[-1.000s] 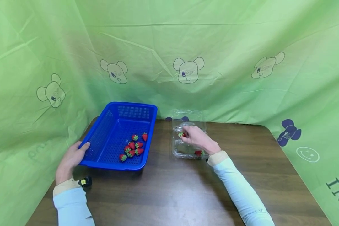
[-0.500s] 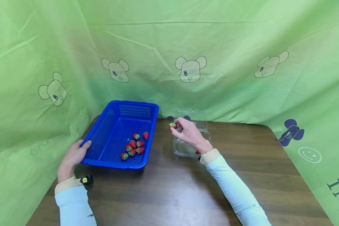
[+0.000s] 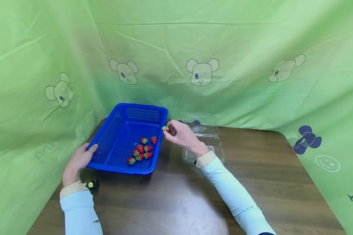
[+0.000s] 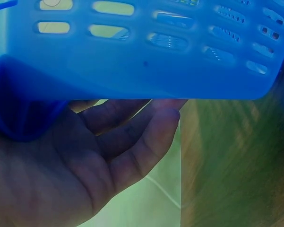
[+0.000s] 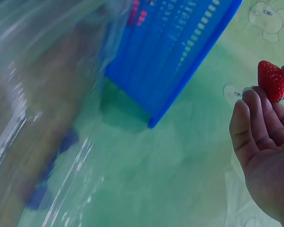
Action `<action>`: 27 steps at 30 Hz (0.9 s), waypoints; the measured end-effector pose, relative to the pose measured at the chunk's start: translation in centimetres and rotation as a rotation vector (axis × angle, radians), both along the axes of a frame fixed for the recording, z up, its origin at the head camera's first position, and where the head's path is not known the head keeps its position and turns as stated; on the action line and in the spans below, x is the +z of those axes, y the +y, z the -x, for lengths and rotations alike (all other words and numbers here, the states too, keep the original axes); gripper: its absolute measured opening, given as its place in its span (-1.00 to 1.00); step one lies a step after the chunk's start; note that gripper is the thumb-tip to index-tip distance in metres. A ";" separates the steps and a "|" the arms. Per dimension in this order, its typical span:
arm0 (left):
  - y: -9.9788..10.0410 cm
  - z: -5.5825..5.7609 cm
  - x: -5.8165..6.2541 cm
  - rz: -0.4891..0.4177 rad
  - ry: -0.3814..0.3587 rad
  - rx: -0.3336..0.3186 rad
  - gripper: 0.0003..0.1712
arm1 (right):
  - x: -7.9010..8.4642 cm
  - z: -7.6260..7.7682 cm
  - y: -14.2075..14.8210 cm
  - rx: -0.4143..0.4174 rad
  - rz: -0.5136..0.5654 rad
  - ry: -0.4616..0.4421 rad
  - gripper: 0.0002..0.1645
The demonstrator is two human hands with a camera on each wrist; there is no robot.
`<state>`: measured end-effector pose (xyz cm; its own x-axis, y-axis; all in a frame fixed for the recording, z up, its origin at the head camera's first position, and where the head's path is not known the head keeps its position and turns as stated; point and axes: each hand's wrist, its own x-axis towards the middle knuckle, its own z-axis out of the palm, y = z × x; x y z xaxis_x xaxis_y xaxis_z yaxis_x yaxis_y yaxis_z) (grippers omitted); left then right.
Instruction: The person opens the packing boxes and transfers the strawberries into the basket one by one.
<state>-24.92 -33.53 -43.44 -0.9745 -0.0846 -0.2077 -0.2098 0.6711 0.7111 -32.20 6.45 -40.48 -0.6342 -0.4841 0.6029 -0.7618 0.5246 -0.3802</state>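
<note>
In the head view my left hand (image 3: 77,161) grips the near left corner of a blue perforated basket (image 3: 114,143), thumb over the rim. The left wrist view shows its fingers (image 4: 146,146) curled below the basket wall. Several strawberries (image 3: 139,157) lie in the basket's near right part. My right hand (image 3: 183,137) pinches a single strawberry (image 3: 166,129), green leaves up, right at the basket's right rim. In the right wrist view that strawberry (image 5: 272,81) sits between thumb and fingertips.
A clear plastic clamshell box (image 3: 218,150) stands with its lid raised to the right of the basket, partly hidden by the right wrist. The brown wooden table (image 3: 164,202) carries both. Green printed cloth (image 3: 164,49) hangs behind and on both sides.
My right hand has moved left from over the clear box to the basket's right rim, carrying the strawberry. The left hand keeps its hold on the basket.
</note>
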 end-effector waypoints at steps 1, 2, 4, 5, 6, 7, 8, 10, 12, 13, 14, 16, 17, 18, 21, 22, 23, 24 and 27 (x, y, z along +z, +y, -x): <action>0.0 0.0 0.0 -0.002 0.001 0.001 -0.16 | 0.0 0.0 -0.4 0.009 0.001 -0.002 -0.78; 0.0 0.1 0.0 -0.003 0.005 0.002 -0.17 | 0.0 0.1 -0.9 0.019 -0.001 0.000 -0.78; 0.1 0.1 0.0 -0.009 0.013 0.002 -0.17 | -0.1 0.2 -1.7 0.031 -0.007 -0.001 -0.78; 0.1 0.1 0.1 -0.012 0.016 0.002 -0.18 | -0.1 0.2 -2.1 0.037 -0.013 -0.001 -0.78; 0.1 0.1 0.1 -0.014 0.018 0.003 -0.18 | -0.1 0.2 -2.5 0.044 -0.018 -0.003 -0.78; 0.2 0.1 0.1 -0.013 0.023 0.004 -0.19 | -0.1 0.2 -2.9 0.045 -0.027 -0.006 -0.78; 0.2 0.1 0.1 -0.013 0.025 0.004 -0.19 | -0.1 0.2 -3.3 0.049 -0.032 -0.011 -0.78; 0.1 0.1 0.1 -0.016 0.025 0.005 -0.20 | -0.1 0.3 -4.1 0.050 -0.051 -0.024 -0.77; 0.1 0.1 0.1 -0.015 0.028 0.009 -0.22 | -0.1 0.3 -4.9 0.049 -0.075 -0.036 -0.77; 0.1 0.1 0.0 -0.014 0.029 0.008 -0.22 | -0.1 0.4 -5.3 0.048 -0.090 -0.040 -0.78; 0.1 0.1 0.0 -0.013 0.030 0.007 -0.23 | -0.2 0.4 -5.6 0.050 -0.105 -0.042 -0.78; 0.0 0.2 -0.1 -0.012 0.033 0.006 -0.23 | -0.4 0.6 -6.3 0.043 -0.144 -0.040 -0.79; -0.1 0.2 -0.1 -0.012 0.035 0.006 -0.23 | -0.6 0.7 -6.6 0.039 -0.162 -0.037 -0.79; -0.1 0.2 -0.2 -0.009 0.035 0.004 -0.22 | -0.7 0.7 -7.0 0.037 -0.182 -0.033 -0.79; 0.0 0.3 -0.2 -0.011 0.038 0.000 -0.22 | -1.0 0.6 -7.9 0.027 -0.240 -0.030 -0.78; 0.0 0.3 -0.2 -0.022 0.039 0.002 -0.23 | -1.1 0.6 -8.4 0.027 -0.262 -0.032 -0.77; 0.1 0.3 -0.2 -0.027 0.039 0.003 -0.23 | -1.1 0.6 -8.8 0.030 -0.282 -0.037 -0.76; 0.1 0.2 -0.1 -0.032 0.040 0.004 -0.24 | -1.1 0.5 -9.2 0.034 -0.302 -0.047 -0.76; 0.2 0.2 -0.1 -0.051 0.044 0.005 -0.26 | -1.2 0.4 -10.5 0.051 -0.357 -0.083 -0.74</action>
